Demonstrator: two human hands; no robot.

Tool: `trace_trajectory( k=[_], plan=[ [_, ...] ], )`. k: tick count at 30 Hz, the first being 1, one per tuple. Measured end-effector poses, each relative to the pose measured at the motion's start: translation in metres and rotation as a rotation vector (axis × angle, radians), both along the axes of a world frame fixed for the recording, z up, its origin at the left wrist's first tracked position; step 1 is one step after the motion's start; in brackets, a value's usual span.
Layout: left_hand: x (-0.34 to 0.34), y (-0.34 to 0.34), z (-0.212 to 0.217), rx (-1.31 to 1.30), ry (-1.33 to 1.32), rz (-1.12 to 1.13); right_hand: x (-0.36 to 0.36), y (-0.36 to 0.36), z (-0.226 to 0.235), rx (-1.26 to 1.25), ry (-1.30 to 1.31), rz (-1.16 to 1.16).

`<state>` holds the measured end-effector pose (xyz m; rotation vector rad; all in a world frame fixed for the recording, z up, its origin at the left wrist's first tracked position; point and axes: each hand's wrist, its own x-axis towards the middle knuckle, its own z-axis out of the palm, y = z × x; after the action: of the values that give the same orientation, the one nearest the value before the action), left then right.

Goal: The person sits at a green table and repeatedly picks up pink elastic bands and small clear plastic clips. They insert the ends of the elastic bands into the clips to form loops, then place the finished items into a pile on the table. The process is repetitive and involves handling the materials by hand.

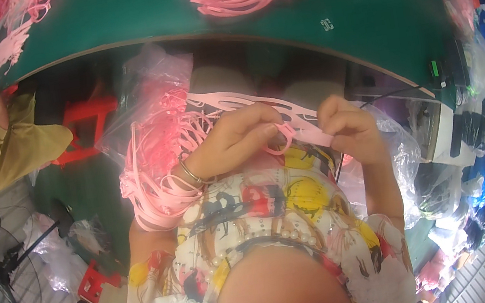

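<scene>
Now the fingers of the left hand [234,140] pinch a loop of the pink strap [290,131], and the right hand [347,128] closes its thumb and fingers on the strap end just beside it. This strap is held close before the chest, above the patterned dress [264,205]. To do this well, I think both pinches should stay near together, so the soft strap does not twist. More straps lie in the clear bag [155,159] on the lap and on the green table [125,11].
</scene>
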<state>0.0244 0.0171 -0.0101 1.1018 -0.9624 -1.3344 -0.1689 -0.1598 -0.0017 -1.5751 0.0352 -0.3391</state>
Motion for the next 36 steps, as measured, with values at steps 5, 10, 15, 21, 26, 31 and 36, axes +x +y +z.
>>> trace_trajectory(
  k=[5, 10, 15, 21, 26, 31, 36],
  plan=[
    [0.002, 0.006, 0.006, 0.066, 0.166, 0.068, 0.02, 0.028, 0.004, 0.594, 0.356, -0.121],
    [0.009, 0.014, 0.009, 0.065, 0.163, 0.126, 0.035, 0.029, 0.003, 0.514, 0.52, -0.163],
    [0.017, 0.019, 0.009, 0.102, 0.199, 0.122, 0.044, 0.025, 0.0, 0.565, 0.577, -0.059],
    [0.021, 0.022, 0.009, 0.155, 0.297, 0.105, 0.057, 0.02, 0.002, 0.601, 0.613, 0.058],
    [0.023, 0.019, 0.01, 0.151, 0.27, 0.059, 0.066, 0.026, 0.007, 0.508, 0.705, 0.077],
    [0.023, 0.014, 0.013, 0.161, 0.17, 0.079, 0.063, 0.026, 0.004, 0.446, 0.604, 0.121],
    [0.018, 0.008, 0.008, 0.156, 0.122, 0.161, 0.069, 0.037, 0.01, -0.4, 0.195, -0.182]
  ],
)
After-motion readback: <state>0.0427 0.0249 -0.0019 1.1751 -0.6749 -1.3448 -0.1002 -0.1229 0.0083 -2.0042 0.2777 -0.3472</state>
